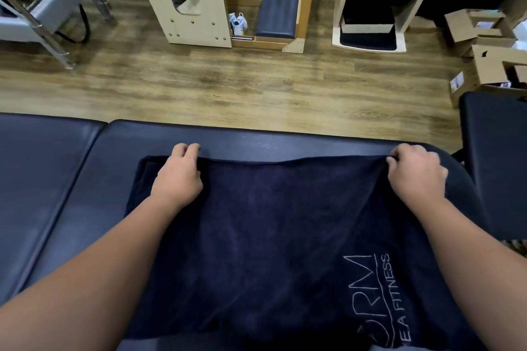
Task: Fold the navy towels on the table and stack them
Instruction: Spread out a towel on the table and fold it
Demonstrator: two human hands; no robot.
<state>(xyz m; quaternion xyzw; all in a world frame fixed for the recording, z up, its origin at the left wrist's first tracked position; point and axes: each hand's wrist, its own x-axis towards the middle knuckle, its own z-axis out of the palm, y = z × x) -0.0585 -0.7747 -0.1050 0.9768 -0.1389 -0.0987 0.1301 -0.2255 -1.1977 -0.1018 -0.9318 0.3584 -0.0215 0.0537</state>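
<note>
A navy towel (273,225) with a stitched white logo near its right front lies spread across the padded dark table (256,141). My left hand (179,174) pinches the towel's far edge on the left, fingers curled over it. At the far right corner my right hand (413,171) grips the same edge. That far edge lies a little short of the table's far side. A second layer of towel shows under the left end. No other towels or stack are in view.
Beyond the table is a wooden floor (228,82) with wooden exercise frames (196,8), a metal-framed bench (48,14) at far left and cardboard boxes (490,45) at right. Another padded dark surface (496,157) stands to the right of the table.
</note>
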